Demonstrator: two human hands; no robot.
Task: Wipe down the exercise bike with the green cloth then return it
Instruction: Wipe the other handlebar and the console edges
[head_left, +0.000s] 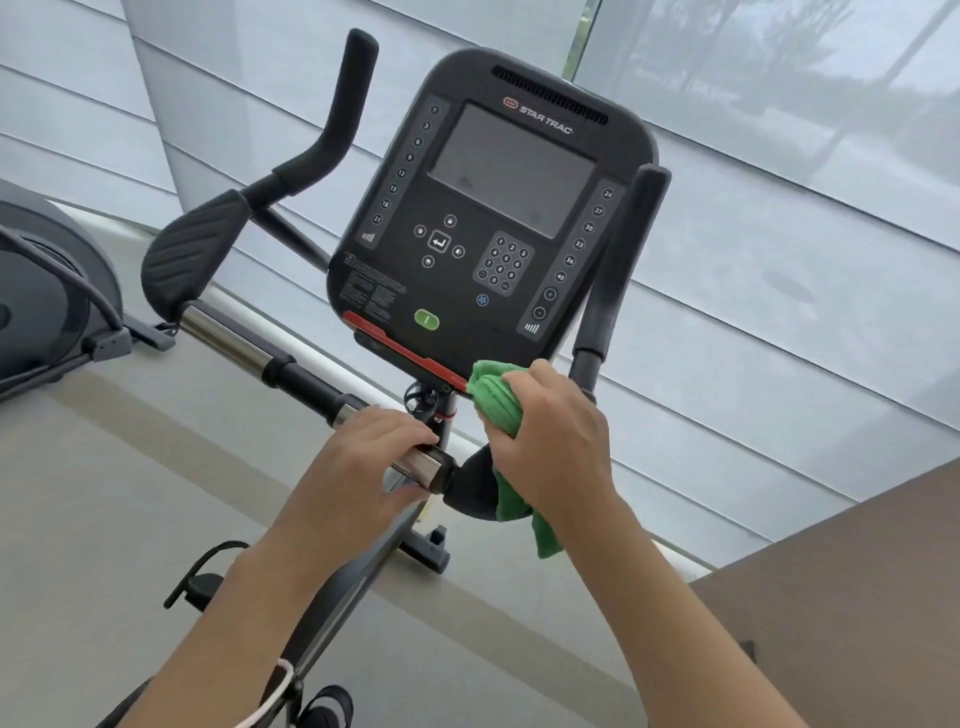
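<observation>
The exercise bike's black console (488, 208) with a dark screen and keypad fills the centre of the head view, tilted. Its handlebar (291, 371) runs from the upper left down to the middle, with a silver contact section. My left hand (363, 462) rests closed over the handlebar's silver section near the stem. My right hand (550, 441) grips the bunched green cloth (496, 405) and presses it against the console's lower right corner, beside the red strip. A tail of the cloth hangs below my wrist. The right upright grip (618, 270) stands just behind my right hand.
Another machine (47, 296) with cables stands at the far left. Window blinds (779, 260) run behind the bike. A brown surface (857, 597) fills the lower right corner. A pedal with strap (202, 582) and my shoe (327, 706) show on the grey floor below.
</observation>
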